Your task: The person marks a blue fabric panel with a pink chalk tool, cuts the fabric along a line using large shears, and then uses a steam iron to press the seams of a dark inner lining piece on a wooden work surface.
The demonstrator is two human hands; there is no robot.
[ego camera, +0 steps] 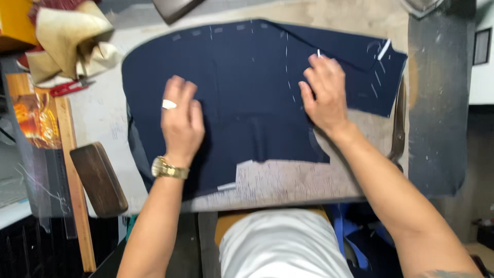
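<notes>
1. Both hands are down flat on the navy cloth point(242, 98), which lies spread across the middle of the bench point(103, 118), its long side running left to right.
2. The left hand point(181, 122) presses palm-down on the left half of the cloth, fingers point(177, 90) slightly spread and pointing away from the person. It grips nothing, only lies on the fabric.
3. The right hand point(323, 92) sits on the right half, near the chalk marks point(286, 56), fingers point(321, 67) close together and flat, with the tips toward the folded upper right corner point(360, 51). It is not clear whether something small is pinched at those tips.
4. The right hand is the nearer one to that corner, and the cloth carries on past it to the right.
5. The big shears point(399, 123) lie just right of the cloth on the bench, long axis pointing away from the person, close beside the right forearm.
6. Far left, well away from both hands: a wooden block point(99, 180), a long wooden ruler point(74, 190) and small red-handled snips point(69, 87).
</notes>
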